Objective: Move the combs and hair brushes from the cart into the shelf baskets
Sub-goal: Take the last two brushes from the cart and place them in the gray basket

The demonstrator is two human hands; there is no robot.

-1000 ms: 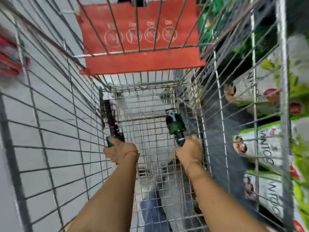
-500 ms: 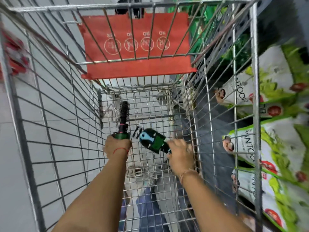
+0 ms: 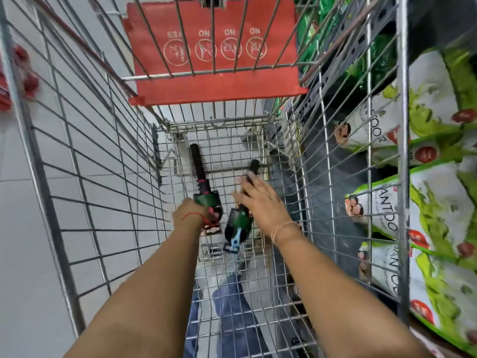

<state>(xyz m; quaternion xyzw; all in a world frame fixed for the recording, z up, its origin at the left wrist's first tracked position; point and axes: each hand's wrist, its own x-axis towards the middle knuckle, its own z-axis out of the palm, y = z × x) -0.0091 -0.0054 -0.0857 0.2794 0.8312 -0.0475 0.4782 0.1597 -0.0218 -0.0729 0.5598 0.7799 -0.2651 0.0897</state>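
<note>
Reaching down into the wire cart, our left hand grips a round brush by its handle. Our right hand, fingers spread, rests over a second brush on the cart floor. We should close firmly around its handle before lifting.

Silver wire cart with red flap; black-bristled, green-handled brushes; green-and-white printed bags; red wrist thread
</note>
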